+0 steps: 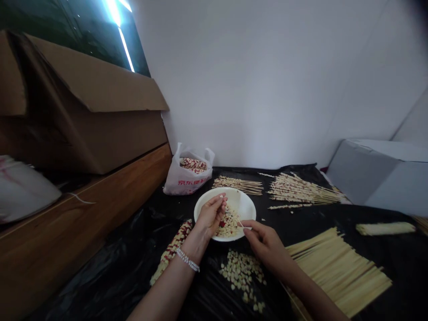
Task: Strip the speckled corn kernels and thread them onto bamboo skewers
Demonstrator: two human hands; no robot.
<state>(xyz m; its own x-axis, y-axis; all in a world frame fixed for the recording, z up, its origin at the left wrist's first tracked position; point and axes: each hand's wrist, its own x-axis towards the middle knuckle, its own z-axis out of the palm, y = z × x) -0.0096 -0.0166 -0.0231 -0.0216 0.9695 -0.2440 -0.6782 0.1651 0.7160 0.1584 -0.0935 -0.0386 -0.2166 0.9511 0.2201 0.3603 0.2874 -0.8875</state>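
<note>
Over the left part of a white bowl (249,203), my left hand (212,214) is closed in a pinch on a small pale corn kernel (221,196). My right hand (265,243) is at the bowl's right rim, its fingers closed on a thin wooden skewer (239,221) whose tip points up and left over the bowl. Pale and dark red corn kernels (230,225) lie in the bowl. A red and cream corn cob (175,243) rests beside my left forearm. Between my arms a pile of loose pale kernels (242,272) is spread on the black plastic sheet (133,249).
Bare skewers (337,272) lie at right, below a pale cob (384,228). Skewers threaded with kernels (297,189) and another bunch (237,183) lie behind the bowl. A plastic bag (187,178) holds cobs. A cardboard box (127,138) stands left, a white box (377,174) right.
</note>
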